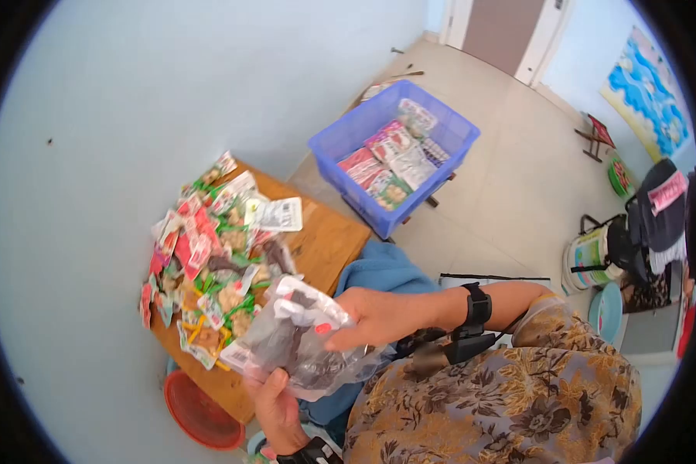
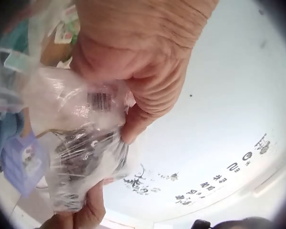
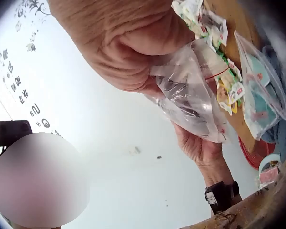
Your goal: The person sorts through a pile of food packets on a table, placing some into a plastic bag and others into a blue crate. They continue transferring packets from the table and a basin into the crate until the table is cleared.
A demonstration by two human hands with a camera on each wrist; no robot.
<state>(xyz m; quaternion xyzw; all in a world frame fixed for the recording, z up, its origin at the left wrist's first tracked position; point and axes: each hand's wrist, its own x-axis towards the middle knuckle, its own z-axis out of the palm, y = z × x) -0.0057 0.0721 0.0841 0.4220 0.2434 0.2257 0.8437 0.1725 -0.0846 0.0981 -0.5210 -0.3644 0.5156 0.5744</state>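
Observation:
Both hands hold a clear plastic bag [image 1: 286, 336] with dark contents and white printed parts. My right hand [image 1: 363, 317] grips its upper side in the head view, most of the fingers hidden behind the plastic. Lower down, my left hand [image 1: 277, 406] pinches the bag's edge with the thumb on top. Close up in the left wrist view, the crinkled bag [image 2: 86, 152] stretches below the left thumb, a barcode showing through. In the right wrist view the film hangs between the right hand [image 3: 133, 52] and the left hand [image 3: 200, 148].
Many small snack packets [image 1: 209, 255] lie heaped on a wooden table [image 1: 325, 240] against the wall. Beyond it stands a blue plastic crate [image 1: 398, 224] with flat packets inside. A red basin [image 1: 201, 410] sits below the table edge. Blue cloth [image 1: 387, 271] lies near the right forearm.

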